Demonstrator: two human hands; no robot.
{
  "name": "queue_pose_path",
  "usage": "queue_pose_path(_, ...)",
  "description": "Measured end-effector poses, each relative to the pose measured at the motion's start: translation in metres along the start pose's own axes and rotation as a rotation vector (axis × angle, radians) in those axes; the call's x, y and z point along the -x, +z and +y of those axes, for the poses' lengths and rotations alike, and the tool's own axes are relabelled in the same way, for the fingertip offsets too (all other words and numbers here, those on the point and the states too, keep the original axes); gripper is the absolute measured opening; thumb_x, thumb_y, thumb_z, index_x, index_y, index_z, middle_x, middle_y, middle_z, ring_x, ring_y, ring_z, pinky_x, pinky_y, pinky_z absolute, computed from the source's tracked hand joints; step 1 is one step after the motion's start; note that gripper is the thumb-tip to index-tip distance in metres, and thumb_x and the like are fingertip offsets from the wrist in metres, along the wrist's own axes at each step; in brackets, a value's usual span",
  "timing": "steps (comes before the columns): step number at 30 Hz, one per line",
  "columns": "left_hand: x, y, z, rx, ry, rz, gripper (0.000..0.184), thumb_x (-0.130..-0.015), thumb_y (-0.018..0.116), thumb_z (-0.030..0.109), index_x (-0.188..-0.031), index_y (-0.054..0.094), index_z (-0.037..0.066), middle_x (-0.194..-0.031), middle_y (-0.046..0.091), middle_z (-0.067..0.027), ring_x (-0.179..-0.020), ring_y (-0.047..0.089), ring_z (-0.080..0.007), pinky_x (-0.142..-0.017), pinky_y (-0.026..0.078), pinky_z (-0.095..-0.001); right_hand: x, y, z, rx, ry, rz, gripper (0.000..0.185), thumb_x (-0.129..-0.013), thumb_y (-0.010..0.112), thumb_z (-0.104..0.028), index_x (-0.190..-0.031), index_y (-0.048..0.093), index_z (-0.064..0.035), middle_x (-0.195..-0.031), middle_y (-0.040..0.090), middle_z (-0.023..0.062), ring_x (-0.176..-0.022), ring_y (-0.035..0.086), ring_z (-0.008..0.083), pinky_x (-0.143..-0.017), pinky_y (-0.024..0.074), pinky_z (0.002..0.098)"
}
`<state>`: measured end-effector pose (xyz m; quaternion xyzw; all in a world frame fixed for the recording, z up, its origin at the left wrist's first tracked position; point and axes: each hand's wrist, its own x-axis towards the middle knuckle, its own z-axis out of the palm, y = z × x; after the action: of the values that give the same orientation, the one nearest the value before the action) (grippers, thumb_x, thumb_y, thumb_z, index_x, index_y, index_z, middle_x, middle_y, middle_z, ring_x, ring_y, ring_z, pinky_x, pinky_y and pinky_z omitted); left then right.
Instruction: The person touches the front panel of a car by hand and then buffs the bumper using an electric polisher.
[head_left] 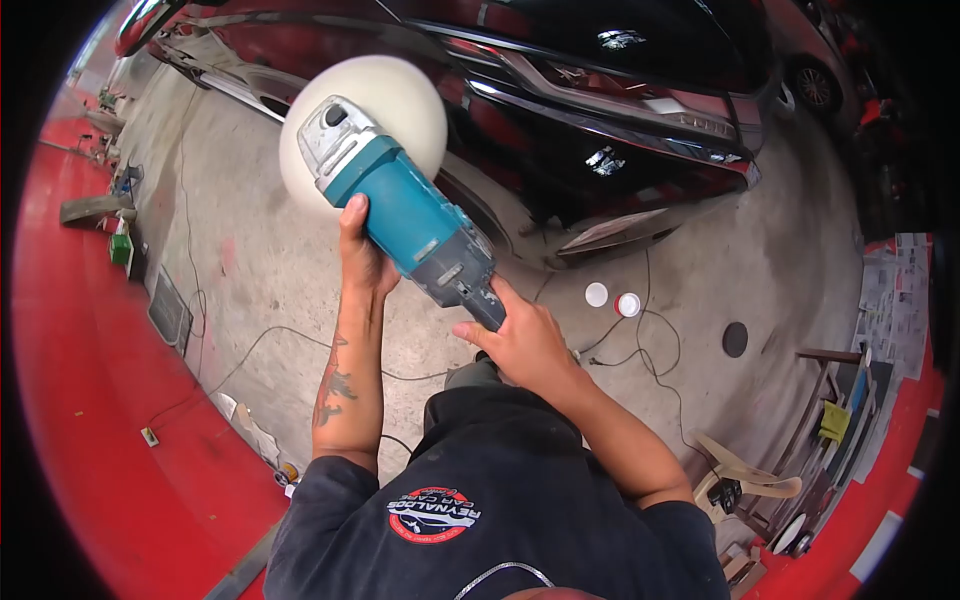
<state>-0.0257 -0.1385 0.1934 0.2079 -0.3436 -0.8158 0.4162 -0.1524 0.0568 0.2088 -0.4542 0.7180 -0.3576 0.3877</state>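
A teal and dark grey electric polisher [405, 210] is held in both hands, its head tilted up and away to the left. My left hand [362, 255] is closed around the underside of the teal body, thumb showing along its edge. With my right hand [525, 335] I grip the dark rear handle; some fingers are hidden beneath it. A wide round cream polishing pad [385, 95] sits at the front of the tool. Behind it stands a glossy black car [600, 150]; whether the pad touches the bodywork I cannot tell.
A power cord [290, 330] snakes over the concrete floor [270, 260]. To the right lie an open white tub [628, 304], a white lid [596, 294] and a dark round disc [735, 339]. A wooden stool-like frame [740, 468] stands at the lower right.
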Motion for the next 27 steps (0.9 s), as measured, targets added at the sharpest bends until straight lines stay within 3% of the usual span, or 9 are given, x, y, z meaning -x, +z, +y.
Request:
queue_pose_path(5, 0.013, 0.012, -0.034, 0.002, -0.106, -0.024, 0.066, -0.088, 0.066, 0.046, -0.130, 0.052, -0.002, -0.120, 0.064, -0.0151, -0.108, 0.065, -0.0270, -0.097, 0.052, -0.0409, 0.036, -0.014, 0.023, -0.040, -0.014, 0.101, 0.075, -0.081, 0.078, -0.044, -0.137, 0.051, -0.0039, -0.074, 0.066, 0.0184, -0.068, 0.066, 0.0366, -0.064, 0.0500, 0.0462)
queue_pose_path(11, 0.064, 0.063, -0.083, -0.064, -0.239, -0.076, 0.072, -0.086, 0.070, 0.050, -0.132, 0.050, -0.002, -0.122, 0.062, -0.0136, -0.110, 0.063, -0.0248, -0.097, 0.052, -0.0395, 0.109, -0.044, 0.054, -0.114, 0.152, 0.114, 0.071, -0.081, 0.076, -0.050, -0.131, 0.055, -0.0030, -0.077, 0.067, 0.0194, -0.072, 0.068, 0.0374, -0.067, 0.0517, 0.0453)
queue_pose_path(16, 0.090, 0.104, -0.121, -0.182, -0.345, -0.056, 0.070, -0.086, 0.072, 0.047, -0.130, 0.050, -0.002, -0.118, 0.062, -0.0117, -0.108, 0.062, -0.0218, -0.094, 0.052, -0.0368, 0.165, -0.068, 0.074, -0.259, 0.303, 0.136, 0.066, -0.079, 0.081, -0.041, -0.126, 0.058, -0.0006, -0.094, 0.071, 0.0200, -0.087, 0.070, 0.0345, -0.079, 0.0524, 0.0386)
queue_pose_path(17, 0.090, 0.109, -0.130, -0.274, -0.332, -0.108, 0.073, -0.088, 0.068, 0.054, -0.133, 0.050, -0.001, -0.123, 0.061, -0.0136, -0.111, 0.062, -0.0252, -0.099, 0.050, -0.0422, 0.173, -0.073, 0.078, -0.293, 0.305, 0.162, 0.065, -0.079, 0.081, -0.040, -0.125, 0.058, -0.0005, -0.095, 0.071, 0.0195, -0.088, 0.071, 0.0332, -0.080, 0.0523, 0.0382)
queue_pose_path(20, 0.090, 0.148, -0.151, -0.294, -0.411, -0.131, 0.066, -0.088, 0.072, 0.042, -0.130, 0.050, -0.004, -0.119, 0.062, -0.0124, -0.108, 0.061, -0.0215, -0.095, 0.051, -0.0367, 0.194, -0.076, 0.104, -0.395, 0.292, 0.253, 0.062, -0.081, 0.081, -0.037, -0.125, 0.058, -0.0003, -0.098, 0.072, 0.0173, -0.091, 0.070, 0.0282, -0.084, 0.0518, 0.0378)
queue_pose_path(23, 0.079, 0.175, -0.179, -0.364, -0.470, -0.222, 0.063, -0.090, 0.072, 0.040, -0.129, 0.052, -0.005, -0.118, 0.063, -0.0132, -0.107, 0.062, -0.0208, -0.096, 0.050, -0.0366, 0.201, -0.086, 0.125, -0.501, 0.251, 0.346, 0.060, -0.083, 0.079, -0.042, -0.122, 0.060, -0.0010, -0.099, 0.071, 0.0180, -0.093, 0.070, 0.0309, -0.083, 0.0517, 0.0392)
queue_pose_path(26, 0.065, 0.202, -0.216, -0.432, -0.503, -0.278, 0.060, -0.091, 0.072, 0.038, -0.128, 0.053, -0.005, -0.114, 0.065, -0.0132, -0.103, 0.063, -0.0207, -0.093, 0.051, -0.0364, 0.203, -0.097, 0.155, -0.589, 0.338, 0.338, 0.056, -0.084, 0.078, -0.039, -0.120, 0.060, -0.0003, -0.099, 0.071, 0.0157, -0.092, 0.068, 0.0260, -0.085, 0.0511, 0.0377)
queue_pose_path(27, 0.060, 0.213, -0.227, -0.454, -0.515, -0.295, 0.060, -0.091, 0.072, 0.038, -0.127, 0.053, -0.005, -0.113, 0.065, -0.0132, -0.102, 0.064, -0.0208, -0.092, 0.052, -0.0363, 0.202, -0.103, 0.164, -0.617, 0.334, 0.363, 0.050, -0.085, 0.078, -0.037, -0.116, 0.060, -0.0007, -0.090, 0.069, 0.0117, -0.080, 0.067, 0.0222, -0.076, 0.0529, 0.0357)
